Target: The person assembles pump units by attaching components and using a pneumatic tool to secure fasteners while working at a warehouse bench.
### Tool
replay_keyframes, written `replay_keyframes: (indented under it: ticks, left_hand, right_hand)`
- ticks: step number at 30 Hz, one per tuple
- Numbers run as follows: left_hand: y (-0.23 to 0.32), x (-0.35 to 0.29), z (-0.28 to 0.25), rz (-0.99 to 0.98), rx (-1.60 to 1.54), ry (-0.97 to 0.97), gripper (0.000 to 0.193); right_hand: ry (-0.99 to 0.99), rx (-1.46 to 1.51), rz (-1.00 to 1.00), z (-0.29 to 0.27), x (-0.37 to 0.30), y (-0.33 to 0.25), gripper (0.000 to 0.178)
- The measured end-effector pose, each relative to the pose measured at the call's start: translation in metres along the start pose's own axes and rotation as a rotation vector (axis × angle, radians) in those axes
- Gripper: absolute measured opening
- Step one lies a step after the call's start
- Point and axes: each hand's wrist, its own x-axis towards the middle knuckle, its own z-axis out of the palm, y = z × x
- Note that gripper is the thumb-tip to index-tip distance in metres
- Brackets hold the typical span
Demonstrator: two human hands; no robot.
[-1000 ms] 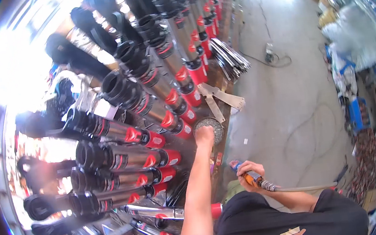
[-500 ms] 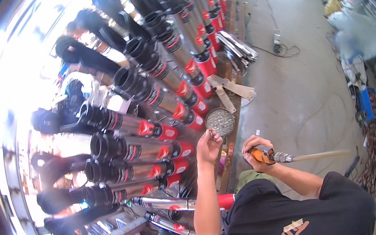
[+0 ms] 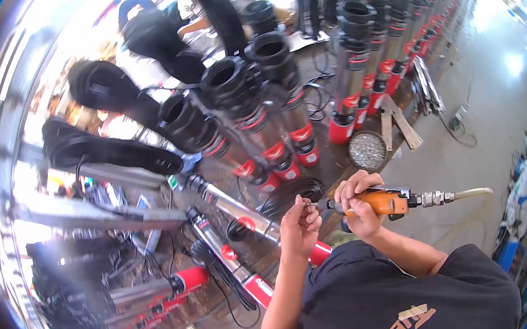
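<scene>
Near a round bowl (image 3: 351,148) of small silvery bits (image 3: 368,151) at the tabletop's (image 3: 331,160) edge, the right hand (image 3: 360,200) gripped an orange power tool (image 3: 390,202), the left hand (image 3: 300,226) pinching a tiny piece (image 3: 309,205) beside its tip (image 3: 331,205).

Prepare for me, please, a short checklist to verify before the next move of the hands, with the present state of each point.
1. Right hand gripping the orange air driver: ok.
2. Pale air hose joined to the driver's metal coupling: ok.
3. Left hand holding a small metal part near the driver's nose: ok, it seems pinched in the fingertips.
4. That part seated on the driver's nose: cannot tell, too small.
5. Round bowl standing level, with metal pieces inside: ok.
</scene>
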Motion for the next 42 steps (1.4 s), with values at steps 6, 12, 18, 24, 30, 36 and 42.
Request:
replay_keyframes:
  ticks: [6,12,18,24,30,36,42]
  left_hand:
    - [-0.001,-0.025,-0.021,0.191,-0.001,0.113,0.024]
    - [-0.020,-0.048,-0.070,0.202,-0.101,0.244,0.022]
    - [-0.028,-0.058,-0.109,0.151,-0.205,0.406,0.026]
    - [-0.015,-0.040,-0.130,0.148,-0.348,0.468,0.024]
    - [0.000,-0.028,-0.145,0.090,-0.549,0.349,0.015]
    - [0.004,-0.031,-0.153,0.063,-0.419,0.372,0.016]
    - [0.004,-0.044,-0.180,0.206,-0.178,0.566,0.020]
  right_hand:
    - [-0.098,-0.010,0.113,0.023,-0.013,0.016,0.022]
    - [-0.267,-0.106,0.259,0.024,-0.053,0.033,0.023]
    - [-0.484,-0.148,0.388,0.022,-0.082,0.054,0.022]
    - [-0.596,-0.235,0.416,0.014,-0.090,0.094,0.026]
    - [-0.529,-0.281,0.463,0.010,-0.093,0.125,0.020]
    - [-0.476,-0.267,0.548,0.011,-0.091,0.134,0.019]
    - [-0.606,-0.330,0.470,0.007,-0.093,0.139,0.019]
